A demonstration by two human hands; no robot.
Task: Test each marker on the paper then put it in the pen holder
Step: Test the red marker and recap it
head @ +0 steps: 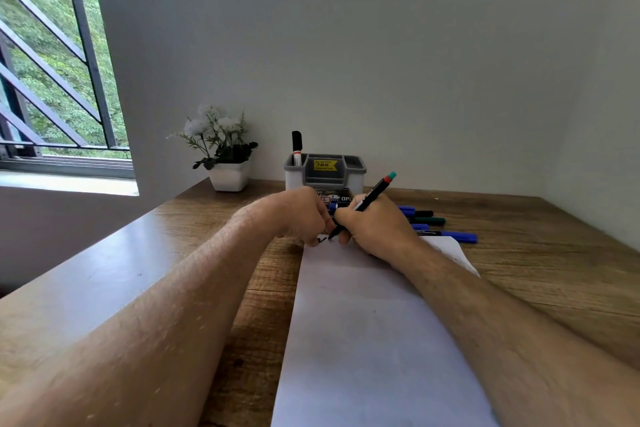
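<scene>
Right hand [372, 225] grips marker [367, 202], tip on paper [363, 322] below grip. Left hand [304, 215] curled beside, possibly pinching cap. Risk: paper slides, smears.

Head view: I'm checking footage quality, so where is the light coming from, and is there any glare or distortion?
Head view: daylight enters from the window at left; it leaves a pale sheen on the table near that side; wide-angle distortion bends the window bars and stretches both forearms.

One paper sheet [367, 322], one pen holder [325, 172], one potted plant [227, 152], two hands, several markers on the table
</scene>
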